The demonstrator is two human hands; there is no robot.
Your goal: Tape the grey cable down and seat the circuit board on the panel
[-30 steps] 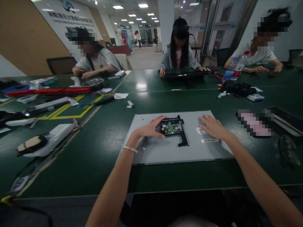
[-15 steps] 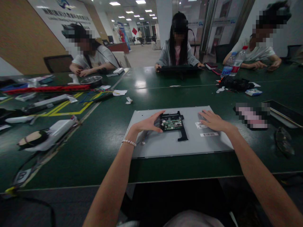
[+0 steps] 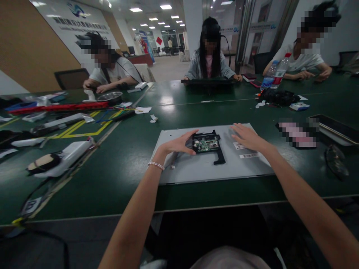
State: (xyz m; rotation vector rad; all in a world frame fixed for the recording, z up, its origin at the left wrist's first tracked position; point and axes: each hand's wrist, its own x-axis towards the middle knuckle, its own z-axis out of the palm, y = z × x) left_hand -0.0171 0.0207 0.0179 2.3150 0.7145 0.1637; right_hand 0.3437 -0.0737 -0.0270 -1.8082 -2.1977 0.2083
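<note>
On my feed, the left hand (image 3: pixel 179 145) is clamped on the left edge of the circuit board (image 3: pixel 206 144), which sits mid-panel on the grey panel (image 3: pixel 196 170). The right hand (image 3: pixel 246 137) lies flat with fingers spread, beside the barcode labels (image 3: pixel 248 155).

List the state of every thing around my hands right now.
grey panel: flat on green table.
circuit board: exposed, in black bracket, on grey panel.
left hand: cupped at circuit board's left edge; grip unclear.
right hand: open, palm down on grey panel.
red-capped bottle: upright, closed.
</note>
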